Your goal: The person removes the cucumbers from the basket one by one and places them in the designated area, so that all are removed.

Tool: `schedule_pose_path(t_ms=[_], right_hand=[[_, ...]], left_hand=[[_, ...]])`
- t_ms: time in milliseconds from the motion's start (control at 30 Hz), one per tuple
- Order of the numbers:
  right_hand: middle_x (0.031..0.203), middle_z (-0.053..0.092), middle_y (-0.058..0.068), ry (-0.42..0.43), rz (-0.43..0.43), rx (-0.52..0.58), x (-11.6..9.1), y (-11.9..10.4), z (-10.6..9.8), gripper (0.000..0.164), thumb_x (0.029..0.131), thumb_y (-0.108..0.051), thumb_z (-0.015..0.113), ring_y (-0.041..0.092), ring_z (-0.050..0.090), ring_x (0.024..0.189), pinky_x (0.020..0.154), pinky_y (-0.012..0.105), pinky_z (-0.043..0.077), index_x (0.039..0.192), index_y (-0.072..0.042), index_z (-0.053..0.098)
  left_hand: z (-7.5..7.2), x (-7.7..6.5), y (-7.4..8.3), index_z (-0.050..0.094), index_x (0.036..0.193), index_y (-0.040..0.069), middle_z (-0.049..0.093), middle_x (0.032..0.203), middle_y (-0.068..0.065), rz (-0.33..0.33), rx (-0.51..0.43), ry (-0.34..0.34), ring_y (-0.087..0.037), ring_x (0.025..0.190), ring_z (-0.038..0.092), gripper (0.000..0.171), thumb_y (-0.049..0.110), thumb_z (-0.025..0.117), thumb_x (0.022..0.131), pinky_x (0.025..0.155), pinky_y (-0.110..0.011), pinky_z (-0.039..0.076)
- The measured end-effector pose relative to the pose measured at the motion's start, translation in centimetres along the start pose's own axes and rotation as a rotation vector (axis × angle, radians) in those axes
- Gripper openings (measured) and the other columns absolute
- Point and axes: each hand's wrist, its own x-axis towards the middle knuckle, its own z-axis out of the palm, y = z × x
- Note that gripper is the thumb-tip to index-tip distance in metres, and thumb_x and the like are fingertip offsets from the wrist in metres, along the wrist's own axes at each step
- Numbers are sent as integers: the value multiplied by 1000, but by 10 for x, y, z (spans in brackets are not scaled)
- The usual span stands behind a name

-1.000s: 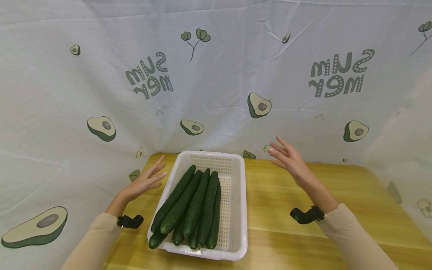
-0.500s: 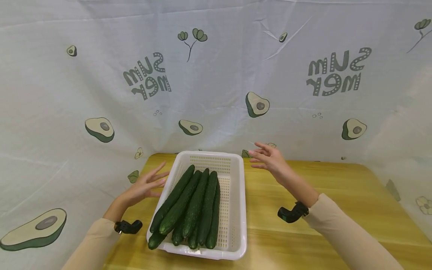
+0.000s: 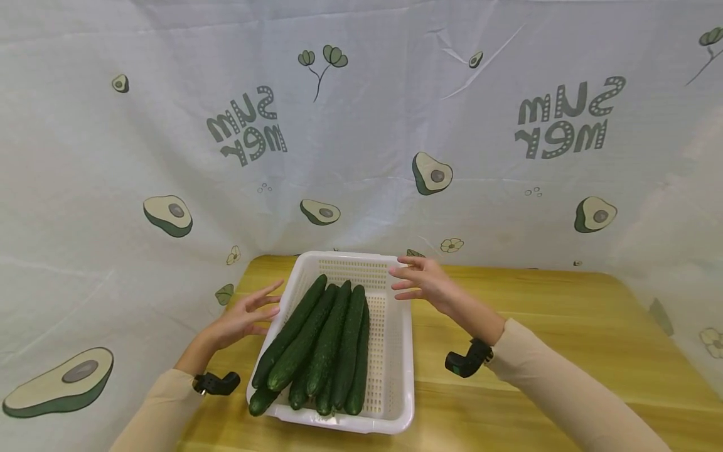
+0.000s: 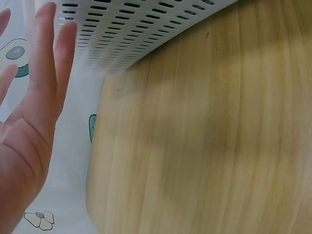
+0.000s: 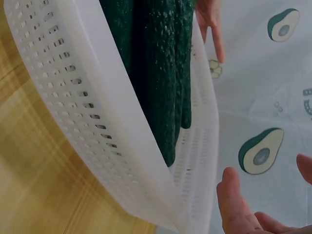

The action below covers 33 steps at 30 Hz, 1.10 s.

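a white oblong plastic basket (image 3: 408, 351) lies between left hand (image 3: 237, 319) and right hand (image 3: 426, 282), lengthwise toward the yellow wooden table's (image 3: 565, 307) far edge. all fingers are spread, empty.

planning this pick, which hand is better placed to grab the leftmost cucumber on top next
Probably the left hand: open at the left side of the basket, near that cucumber. The right hand is by the far right corner, with other cucumbers between.

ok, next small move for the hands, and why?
Probably settle the right hand on the right side of the white basket: its fingers are spread, gripping nothing, near the far right corner, while the left hand is at the left side.
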Motion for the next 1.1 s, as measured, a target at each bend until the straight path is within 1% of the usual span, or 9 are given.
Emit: schedule_pose_path(t_ms=[133,267,400,567,633,767,933,1100], right_hand=[[147,40,31,-3,41,18,4,2,9,67,100,-12,60,35,66,106,91,47,55,152,10,25],[147,41,31,-8,71,25,9,6,18,65,100,-11,60,42,62,112,90,48,55,151,11,26],[145,43,32,-8,101,38,12,11,27,62,101,-9,58,46,59,115,88,48,56,150,12,28],[142,45,33,-10,142,64,15,16,37,59,102,-9,56,48,58,116,89,49,56,149,14,29],[142,45,34,-14,156,71,16,18,40,59,102,-9,56,50,55,118,90,50,55,149,14,28],[142,43,35,-17,171,57,16,22,46,61,102,-9,57,52,52,120,90,50,55,149,15,27],[139,46,35,-9,182,18,18,27,53,60,100,-9,59,51,57,114,84,49,58,147,15,30],[134,48,37,14,200,-3,20,32,60,60,99,-8,62,49,61,107,81,50,59,146,15,32]], left_hand=[[0,1,-3,18,161,14,28,150,-31,18,-20,-26,-28,116,58,67,10,53,104,90,-51,55],[0,2,-8,22,160,12,31,147,-30,27,-15,-31,-28,114,59,65,7,54,103,88,-49,56],[0,3,-12,25,159,9,31,148,-29,19,4,-15,-25,114,58,63,8,55,103,86,-46,57],[1,5,-14,27,158,8,26,154,-27,6,8,-5,-21,116,58,62,10,56,103,87,-44,57],[2,5,-13,27,158,9,28,153,-26,0,2,-3,-21,115,58,62,11,57,103,86,-43,58],[2,4,-13,25,158,9,34,146,-26,-6,-19,-8,-22,111,60,62,9,55,103,83,-43,59],[3,2,-14,24,159,11,39,138,-22,-6,-34,-12,-21,108,60,62,9,53,104,81,-42,59],[4,2,-17,23,159,12,39,136,-22,-4,-41,-16,-21,107,60,61,8,51,105,82,-42,59]])
